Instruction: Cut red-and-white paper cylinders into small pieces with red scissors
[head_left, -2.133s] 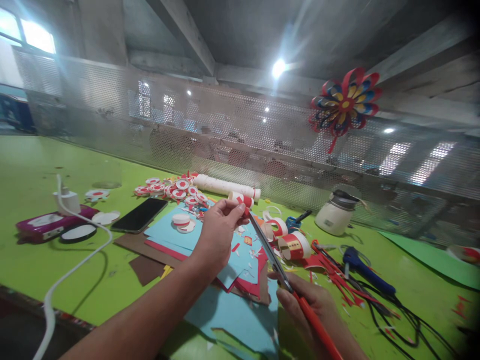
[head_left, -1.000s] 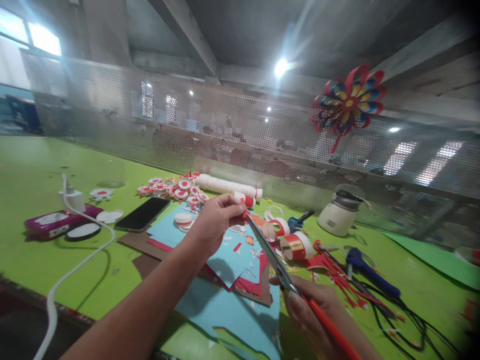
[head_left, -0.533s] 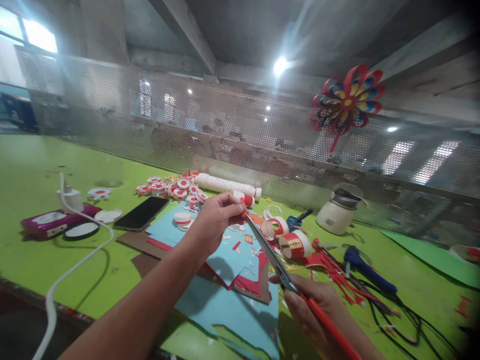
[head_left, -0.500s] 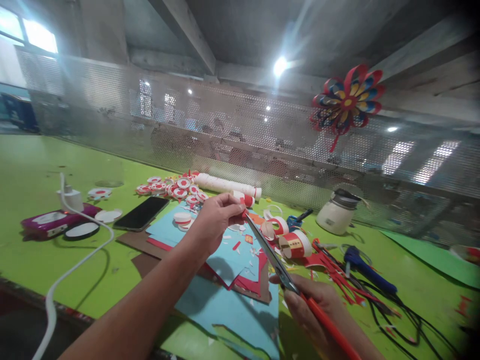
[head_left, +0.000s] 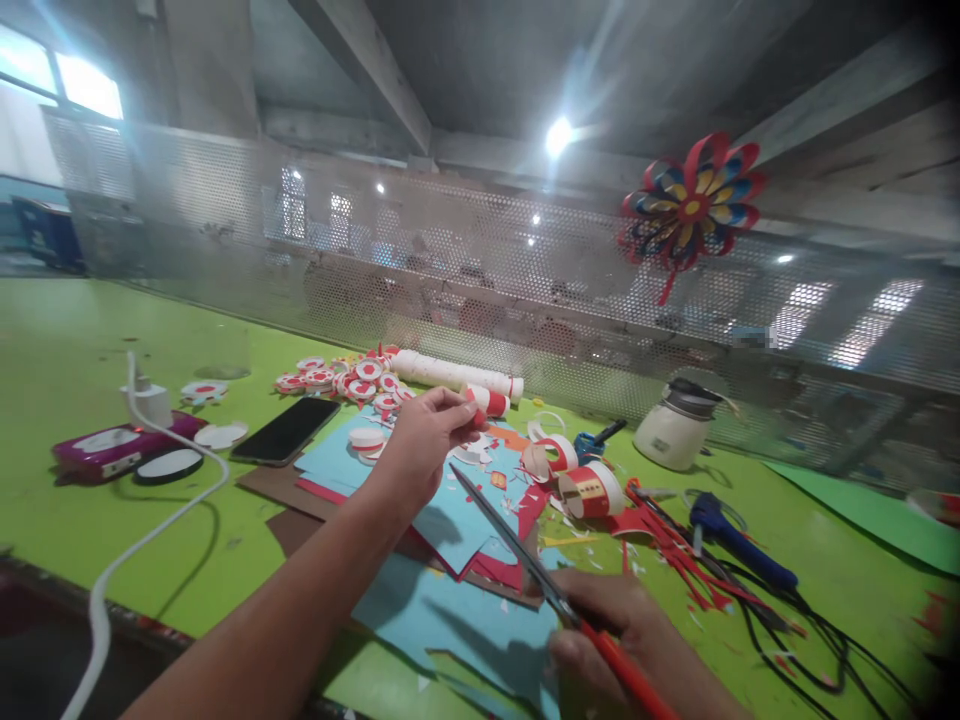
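Observation:
My left hand (head_left: 424, 440) is raised over the blue paper sheets (head_left: 450, 520) and pinches a small red paper piece (head_left: 475, 416) at its fingertips. Low in the view, my right hand (head_left: 615, 640) grips red-handled scissors (head_left: 517, 552). Their long blades point up and left toward the left hand, and the tip sits a little below the pinched piece without touching it. Red and white paper rings (head_left: 589, 490) lie just right of the sheets.
On the green table (head_left: 75, 350) lie a black phone (head_left: 283, 430), a pink device with a white cable (head_left: 120, 448), red-white discs (head_left: 345, 380), a white tube (head_left: 454, 374), a white jar (head_left: 673, 432) and a blue glue gun (head_left: 731, 545). A paper pinwheel (head_left: 690, 205) hangs on the mesh screen.
The scissors have dropped away from the red piece and moved lower and left with my right hand. My left hand stays raised, still pinching the piece.

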